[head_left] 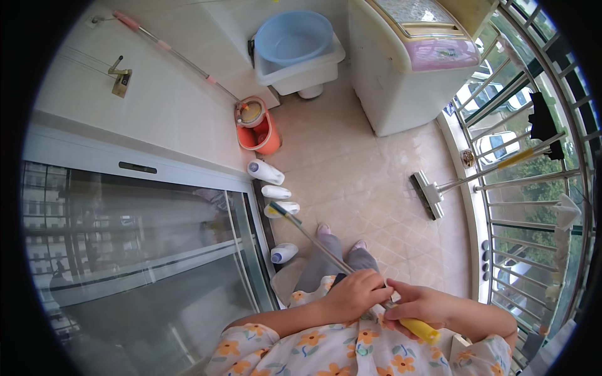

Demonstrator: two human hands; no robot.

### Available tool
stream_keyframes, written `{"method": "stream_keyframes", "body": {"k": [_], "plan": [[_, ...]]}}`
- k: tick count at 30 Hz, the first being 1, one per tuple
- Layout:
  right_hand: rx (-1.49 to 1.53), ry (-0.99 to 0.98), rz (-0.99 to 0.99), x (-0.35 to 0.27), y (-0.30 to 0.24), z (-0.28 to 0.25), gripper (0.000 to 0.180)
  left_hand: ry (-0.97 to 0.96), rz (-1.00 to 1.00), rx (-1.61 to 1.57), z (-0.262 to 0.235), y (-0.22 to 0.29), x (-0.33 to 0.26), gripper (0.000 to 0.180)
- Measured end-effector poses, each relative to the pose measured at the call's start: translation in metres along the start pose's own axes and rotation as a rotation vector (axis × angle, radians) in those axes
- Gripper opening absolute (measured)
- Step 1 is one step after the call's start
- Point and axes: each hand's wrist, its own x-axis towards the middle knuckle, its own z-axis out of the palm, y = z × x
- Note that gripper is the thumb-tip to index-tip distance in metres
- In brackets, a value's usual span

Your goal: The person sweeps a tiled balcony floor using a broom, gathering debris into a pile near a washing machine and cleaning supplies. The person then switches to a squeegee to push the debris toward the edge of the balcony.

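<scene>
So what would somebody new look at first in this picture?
Probably the silver pole with its bright yellow grip, held low in the middle by the left fingers and right fingers. Next might come the big blue basin on the white sink at the top, and the orange bucket below it, beside the left wall.

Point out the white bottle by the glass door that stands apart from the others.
The lowest white bottle in the picture: a clear gap separates it from the other three white bottles, which sit close together farther up.
</scene>
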Motion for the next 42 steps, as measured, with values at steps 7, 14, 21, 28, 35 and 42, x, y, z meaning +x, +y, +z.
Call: {"method": "stream_keyframes", "body": {"k": [7,14,21,28,35,42], "plan": [[-1.062,0.410,0.010,-0.028,0.027,-0.036,0.084,0.114,0.093,-0.037,0.071,-0.023,0.038,0.021],[-1.404,0.740,-0.123,0.123,0.054,-0.144,0.065,0.333,-0.128,0.045,0.129,-0.155,-0.003,0.025],[-1.032,0.779,-0.094,0.233,0.058,-0.168,0.061,0.556,-1.682,-0.844,0.153,-0.319,-0.032,0.040],[0.516,0.416,-0.178,0.336,0.005,-0.162,0.059,0.800,-1.634,-0.637,0.139,-0.451,-0.048,0.047],[0.461,0.431,-0.222,0.418,-0.117,-0.154,0.063,0.963,-1.590,-0.707,0.030,-0.568,-0.034,0.037],[0.254,0.485,-0.286,0.513,-0.255,-0.169,0.062,1.000,-1.521,-0.777,-0.096,-0.687,-0.004,0.049]]}}
